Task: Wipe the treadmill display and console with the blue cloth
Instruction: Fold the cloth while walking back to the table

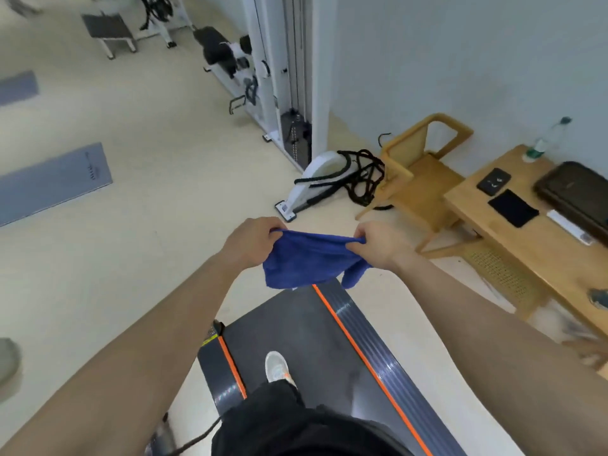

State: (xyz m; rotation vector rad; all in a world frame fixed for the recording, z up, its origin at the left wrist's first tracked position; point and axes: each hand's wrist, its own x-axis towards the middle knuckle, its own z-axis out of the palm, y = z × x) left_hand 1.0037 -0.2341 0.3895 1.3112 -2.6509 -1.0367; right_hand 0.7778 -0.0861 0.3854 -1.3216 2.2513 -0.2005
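I hold the blue cloth point(304, 260) stretched between both hands in front of me, above the floor and the end of the treadmill belt. My left hand point(251, 241) pinches its left top corner, my right hand point(378, 245) pinches the right top corner, and the cloth hangs slack below. The treadmill belt point(312, 337), dark with orange side stripes, runs beneath me, and one grey shoe point(278, 366) stands on it. No treadmill display or console is in view.
A wooden desk point(477, 205) at the right carries a phone, a dark pad, a black case and a water bottle point(543, 143). A wooden chair point(418, 172) stands beside it. A white cable machine point(289, 77) and black ropes point(358, 179) lie ahead. Grey mats point(56, 181) lie at the left.
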